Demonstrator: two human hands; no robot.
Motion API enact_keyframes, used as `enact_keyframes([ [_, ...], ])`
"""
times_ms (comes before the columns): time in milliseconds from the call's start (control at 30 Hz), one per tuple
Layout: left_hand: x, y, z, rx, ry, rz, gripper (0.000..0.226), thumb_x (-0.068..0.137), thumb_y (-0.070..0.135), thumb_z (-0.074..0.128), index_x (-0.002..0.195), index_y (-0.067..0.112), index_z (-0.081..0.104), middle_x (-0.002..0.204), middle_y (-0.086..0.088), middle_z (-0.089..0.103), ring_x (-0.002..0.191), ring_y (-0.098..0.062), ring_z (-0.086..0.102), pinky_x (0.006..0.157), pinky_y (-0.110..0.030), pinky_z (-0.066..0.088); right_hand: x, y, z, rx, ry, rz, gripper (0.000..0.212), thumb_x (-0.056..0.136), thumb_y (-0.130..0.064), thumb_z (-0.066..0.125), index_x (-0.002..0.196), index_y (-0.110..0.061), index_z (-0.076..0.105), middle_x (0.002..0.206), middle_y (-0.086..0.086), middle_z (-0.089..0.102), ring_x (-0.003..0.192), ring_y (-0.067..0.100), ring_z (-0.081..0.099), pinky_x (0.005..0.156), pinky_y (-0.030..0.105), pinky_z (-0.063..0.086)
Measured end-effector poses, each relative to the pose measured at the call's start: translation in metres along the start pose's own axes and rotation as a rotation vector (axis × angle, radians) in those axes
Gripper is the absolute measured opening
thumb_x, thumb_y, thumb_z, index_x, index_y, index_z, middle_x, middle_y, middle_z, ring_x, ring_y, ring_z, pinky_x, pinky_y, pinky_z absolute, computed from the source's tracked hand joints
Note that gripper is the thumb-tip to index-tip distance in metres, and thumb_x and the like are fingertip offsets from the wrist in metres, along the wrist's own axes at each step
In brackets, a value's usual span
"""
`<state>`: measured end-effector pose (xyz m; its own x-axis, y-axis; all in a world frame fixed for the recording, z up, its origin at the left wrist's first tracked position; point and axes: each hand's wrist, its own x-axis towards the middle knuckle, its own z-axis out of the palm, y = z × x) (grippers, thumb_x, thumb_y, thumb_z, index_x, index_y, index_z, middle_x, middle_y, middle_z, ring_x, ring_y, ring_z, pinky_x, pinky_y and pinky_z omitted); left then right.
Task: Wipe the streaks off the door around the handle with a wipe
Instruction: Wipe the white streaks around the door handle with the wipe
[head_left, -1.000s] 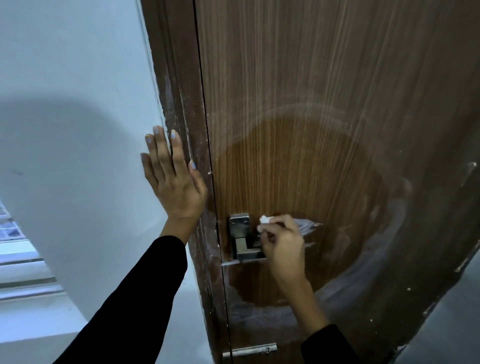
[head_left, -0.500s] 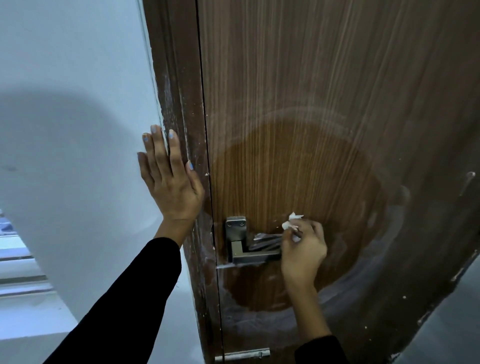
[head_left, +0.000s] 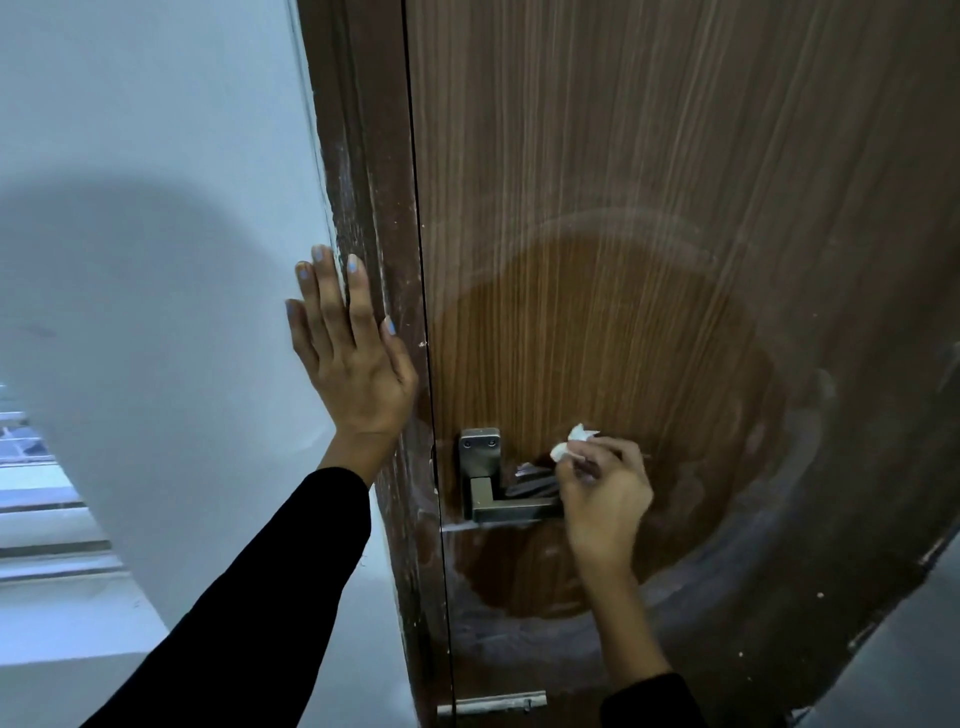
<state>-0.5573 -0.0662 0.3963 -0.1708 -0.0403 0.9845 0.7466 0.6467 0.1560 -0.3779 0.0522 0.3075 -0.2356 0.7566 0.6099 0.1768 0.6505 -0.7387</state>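
Observation:
A brown wood-grain door fills the right of the view, with a cleaner round patch around its metal lever handle and dusty whitish streaks ringing that patch. My right hand pinches a small crumpled white wipe against the door just right of the handle plate, covering the lever's outer end. My left hand lies flat with straight fingers across the white wall and the edge of the door frame.
A white wall stands to the left of the dusty frame. A window with horizontal bars shows at the far left. A metal latch plate sits low on the door edge. A grey surface shows at the bottom right.
My right hand slid with the wipe from the handle plate rightward along the lever, then stayed near its outer end. My left hand has stayed flat on the wall.

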Motion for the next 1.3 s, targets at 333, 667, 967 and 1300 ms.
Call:
enact_keyframes([
  [333,0.000,-0.001,0.002,-0.008,0.008,0.011,0.053,0.097,0.020,0.035,0.147,0.009,0.022,0.151,-0.022,0.031,0.143,-0.035,0.021,0.118,-0.045,0.015,0.013,0.027,-0.014,0.038,0.099,-0.035,0.017,0.079,-0.002,0.068,0.095,-0.007,0.069,0.105,0.007,0.061,0.092,0.013,0.058,0.081,0.025,0.047],
  [667,0.000,0.000,0.001,-0.012,0.019,0.009,0.052,0.097,0.019,0.035,0.147,0.009,0.022,0.151,-0.022,0.031,0.142,-0.036,0.023,0.118,-0.045,0.015,0.000,0.056,-0.011,0.162,0.183,0.149,0.018,0.084,-0.004,0.064,0.102,-0.006,0.067,0.110,0.005,0.056,0.099,0.013,0.054,0.083,0.020,0.042],
  [967,-0.001,0.001,0.000,-0.010,0.029,0.012,0.052,0.096,0.016,0.040,0.145,0.007,0.027,0.150,-0.023,0.032,0.142,-0.037,0.025,0.118,-0.045,0.016,-0.007,0.082,-0.004,0.307,0.294,0.532,0.017,0.085,-0.014,0.065,0.099,-0.023,0.063,0.113,0.000,0.057,0.096,0.008,0.056,0.075,0.016,0.043],
  [1300,-0.001,0.000,0.002,-0.021,0.052,0.016,0.051,0.097,0.016,0.040,0.146,0.007,0.026,0.150,-0.024,0.033,0.142,-0.037,0.025,0.118,-0.046,0.016,-0.008,0.091,-0.002,0.278,0.342,0.525,0.016,0.087,-0.009,0.061,0.102,-0.010,0.064,0.113,0.011,0.057,0.102,0.020,0.057,0.090,0.032,0.048],
])
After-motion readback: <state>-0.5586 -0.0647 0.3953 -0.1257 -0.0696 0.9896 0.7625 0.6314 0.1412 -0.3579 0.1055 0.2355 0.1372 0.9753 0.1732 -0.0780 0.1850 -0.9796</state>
